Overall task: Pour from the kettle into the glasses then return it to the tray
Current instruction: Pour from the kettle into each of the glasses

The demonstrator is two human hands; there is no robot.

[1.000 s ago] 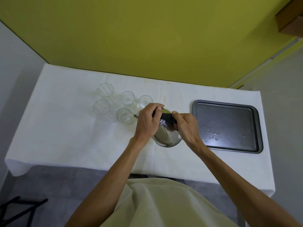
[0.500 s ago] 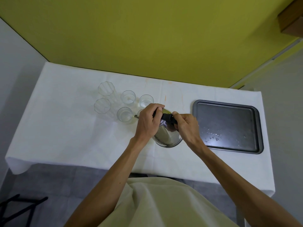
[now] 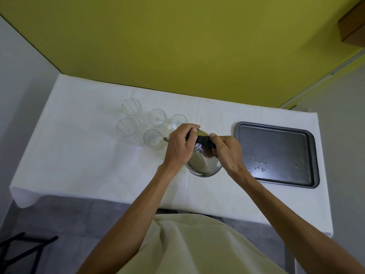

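Note:
A shiny steel kettle point(image 3: 203, 164) with a black handle is tilted to the left above the white table, its spout at the rim of the near small glass point(image 3: 152, 139). My left hand point(image 3: 180, 147) grips the front of the handle and lid area. My right hand point(image 3: 227, 151) grips the handle's rear end. Two more small glasses point(image 3: 157, 118) point(image 3: 178, 121) stand behind, and two tall ribbed glasses point(image 3: 130, 107) point(image 3: 126, 128) at the left. The dark tray point(image 3: 276, 135) lies to the right, with water drops on it.
A white cloth covers the table point(image 3: 79, 155), which ends at a yellow-green wall behind. Grey floor and a black frame point(image 3: 23, 250) show at the lower left. A wooden shelf corner point(image 3: 353, 24) sticks out at the top right.
Hardly anything has moved; both hands keep the kettle tilted at the near small glass, and the view has shifted very slightly.

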